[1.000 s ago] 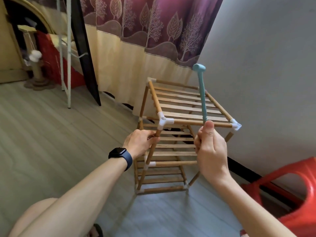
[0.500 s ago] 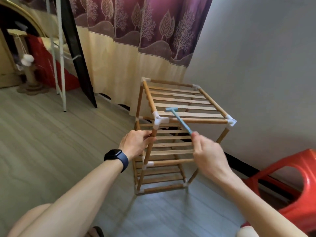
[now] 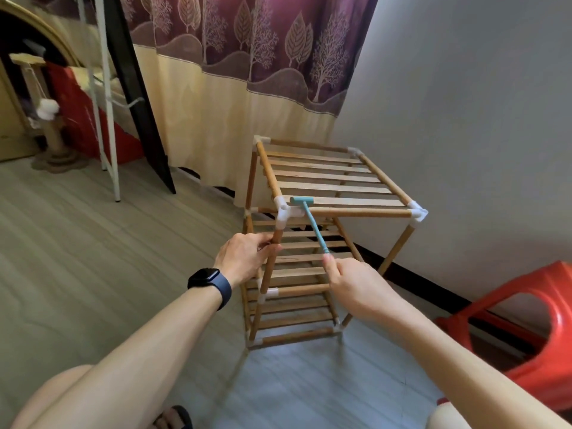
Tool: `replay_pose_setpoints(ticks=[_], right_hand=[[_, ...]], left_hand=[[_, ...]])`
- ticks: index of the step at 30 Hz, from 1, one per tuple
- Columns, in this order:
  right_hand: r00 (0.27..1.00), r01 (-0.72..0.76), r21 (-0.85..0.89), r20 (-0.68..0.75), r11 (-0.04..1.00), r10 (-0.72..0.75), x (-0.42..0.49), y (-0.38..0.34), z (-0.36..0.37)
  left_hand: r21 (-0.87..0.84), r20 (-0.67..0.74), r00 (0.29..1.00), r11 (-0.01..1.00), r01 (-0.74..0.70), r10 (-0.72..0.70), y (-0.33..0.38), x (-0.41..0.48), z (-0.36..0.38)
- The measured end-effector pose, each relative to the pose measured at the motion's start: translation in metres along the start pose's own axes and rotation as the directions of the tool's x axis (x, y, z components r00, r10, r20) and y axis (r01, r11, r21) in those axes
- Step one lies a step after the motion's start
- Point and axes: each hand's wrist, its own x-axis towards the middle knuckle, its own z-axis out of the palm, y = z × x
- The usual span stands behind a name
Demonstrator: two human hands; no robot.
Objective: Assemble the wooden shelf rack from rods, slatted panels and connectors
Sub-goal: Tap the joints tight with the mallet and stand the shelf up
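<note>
Teal mallet at the corner connector

The left hand grips the rack's front upright rod just below the connector. The right hand pinches the mallet's handle end. The handle slants up and left from those fingers, with the head just beside that connector.

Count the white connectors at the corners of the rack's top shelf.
4: back-left connector, back-right connector, front-left connector by the blue hammer head, front-right connector. Lower joints on the rack are not counted; some are hidden.
</note>
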Motion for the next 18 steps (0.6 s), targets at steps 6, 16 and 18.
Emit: replay_pose_setpoints(ticks=[6, 16, 18], right_hand=[[0.993, 0.054, 0.062, -0.109, 0.997, -0.047, 0.007, -0.002, -0.018], [0.922, 0.259, 0.331, -0.364, 0.908, -0.130, 0.016, -0.015, -0.025], [0.997, 0.072, 0.084, -0.017, 0.994, -0.071, 0.018, -0.013, -0.015]], left_hand=[[-0.029, 0.006, 0.999, 0.999, -0.034, 0.034, 0.008, 0.002, -0.004], [-0.198, -0.097, 0.992, 0.975, -0.099, 0.081, 0.010, 0.004, -0.004], [-0.217, -0.104, 0.992, 0.971, -0.099, 0.079, 0.008, 0.003, -0.004]])
